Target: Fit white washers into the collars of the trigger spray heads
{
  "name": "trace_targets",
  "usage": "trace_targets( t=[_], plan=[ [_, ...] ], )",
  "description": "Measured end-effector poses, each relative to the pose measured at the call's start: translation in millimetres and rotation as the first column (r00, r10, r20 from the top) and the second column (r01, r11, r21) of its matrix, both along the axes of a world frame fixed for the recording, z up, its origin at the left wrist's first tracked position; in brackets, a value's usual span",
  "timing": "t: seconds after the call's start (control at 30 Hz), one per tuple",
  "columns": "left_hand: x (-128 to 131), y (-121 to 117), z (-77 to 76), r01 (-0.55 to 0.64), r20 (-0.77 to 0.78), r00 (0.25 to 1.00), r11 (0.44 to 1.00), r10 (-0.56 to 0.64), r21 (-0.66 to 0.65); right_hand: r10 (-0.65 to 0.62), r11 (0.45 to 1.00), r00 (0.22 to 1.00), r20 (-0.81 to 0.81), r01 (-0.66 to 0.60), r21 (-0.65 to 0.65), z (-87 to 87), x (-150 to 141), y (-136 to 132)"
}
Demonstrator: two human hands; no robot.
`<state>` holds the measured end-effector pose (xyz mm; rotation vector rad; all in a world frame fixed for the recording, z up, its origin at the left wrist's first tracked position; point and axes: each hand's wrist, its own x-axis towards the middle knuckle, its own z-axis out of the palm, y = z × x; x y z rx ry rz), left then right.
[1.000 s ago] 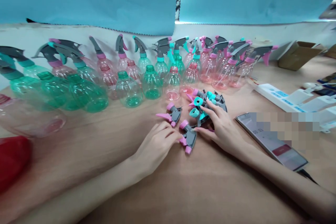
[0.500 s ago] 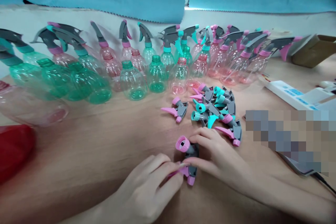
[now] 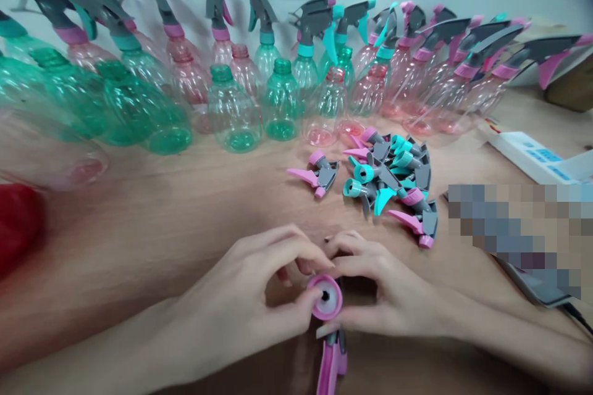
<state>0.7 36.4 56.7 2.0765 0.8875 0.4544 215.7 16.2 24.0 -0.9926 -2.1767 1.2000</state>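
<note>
Both my hands are at a pink and grey trigger sprayer head (image 3: 328, 358) low in the middle of the view. Its pink collar faces up at me, showing a white ring and a dark hole inside. My left hand (image 3: 259, 296) has its thumb on the collar's left rim and its fingers curled over the far side. My right hand (image 3: 389, 287) grips the sprayer head from the right, thumb below the collar and fingers behind it. The pink trigger hangs toward me. Just beyond the hands lies a pile of loose pink and turquoise sprayer heads (image 3: 384, 170).
Green and pink clear bottles (image 3: 281, 105) stand in rows along the wall, several with sprayers fitted. A red object (image 3: 18, 222) sits at the left edge. On the right are a white power strip (image 3: 546, 154), a blurred-out device (image 3: 523, 247) and a brown box (image 3: 572, 83).
The sprayer head has turned so its collar points up at me and its trigger toward me. My left hand has moved from the trigger to the collar. The view has tipped downward.
</note>
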Motion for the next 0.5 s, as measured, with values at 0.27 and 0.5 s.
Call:
trace_targets(
  t=[0.27, 0.5],
  plan=[
    [-5.1, 16.4, 8.1, 0.278, -0.102, 0.953, 0.958, -0.284, -0.073, 0.074, 0.997, 0.997, 0.035, -0.074, 0.017, -3.3, -7.4, 3.4],
    [-2.5, 9.6, 8.2, 0.447, -0.141, 0.885, 0.895, -0.445, -0.02, 0.149, 0.989, 0.989, 0.003, -0.149, -0.003, -3.5, -16.7, -6.7]
  ],
)
